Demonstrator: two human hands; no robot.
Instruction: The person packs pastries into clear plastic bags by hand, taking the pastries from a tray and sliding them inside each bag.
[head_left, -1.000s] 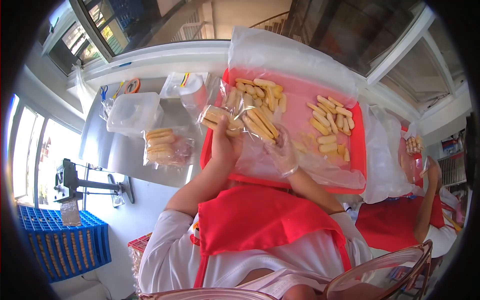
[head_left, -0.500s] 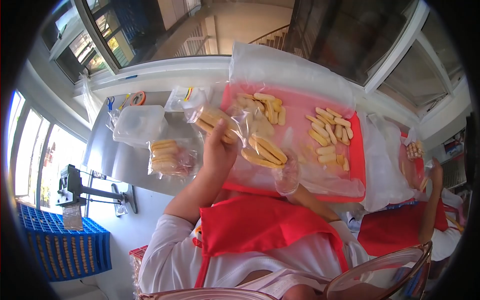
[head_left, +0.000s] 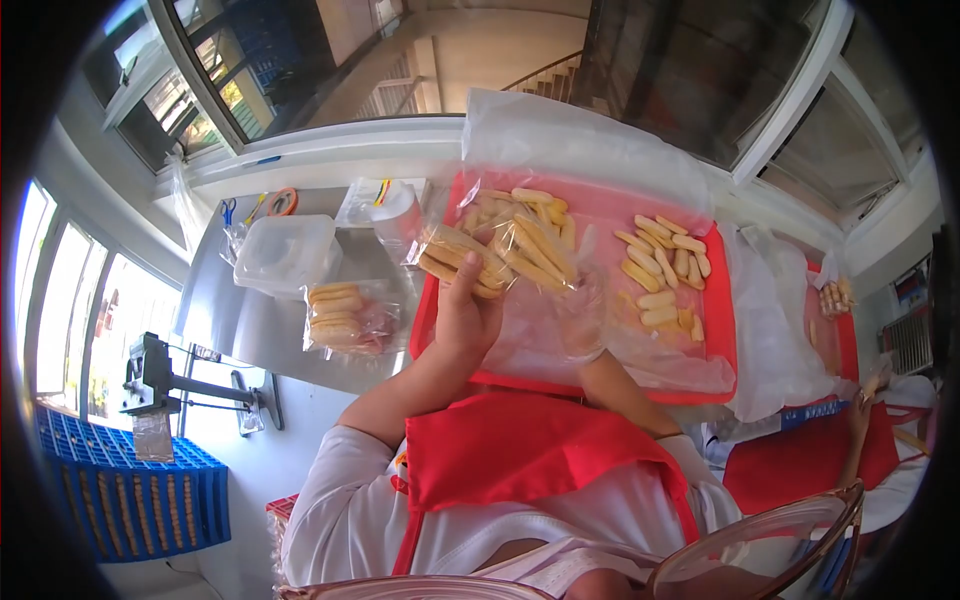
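My left hand (head_left: pixel 472 318) is closed around a clear plastic bag (head_left: pixel 455 258) with ladyfinger biscuits in it, the thumb on top. My right hand (head_left: pixel 582 322), in a clear plastic glove, grips the lower end of several more ladyfingers (head_left: pixel 540 250). These lie at the right end of the bag, with shiny film around them; how far inside they are I cannot tell. Beneath both hands is a red tray (head_left: pixel 722 290) lined with translucent sheet. Loose ladyfingers (head_left: pixel 660 258) lie on its right side, and others (head_left: pixel 552 207) at its far left.
On the steel table (head_left: pixel 210 310) left of the tray are a filled biscuit bag (head_left: pixel 340 318), a plastic tub (head_left: pixel 285 250), a white container (head_left: pixel 397 212), tape (head_left: pixel 284 201) and scissors (head_left: pixel 228 210). A blue crate (head_left: pixel 135 500) stands lower left. A co-worker's arm (head_left: pixel 858 425) is at right.
The ladyfingers in my right hand have moved up against the bag and now show film around them. My left hand and the bag shifted slightly right and down. The co-worker's arm lowered.
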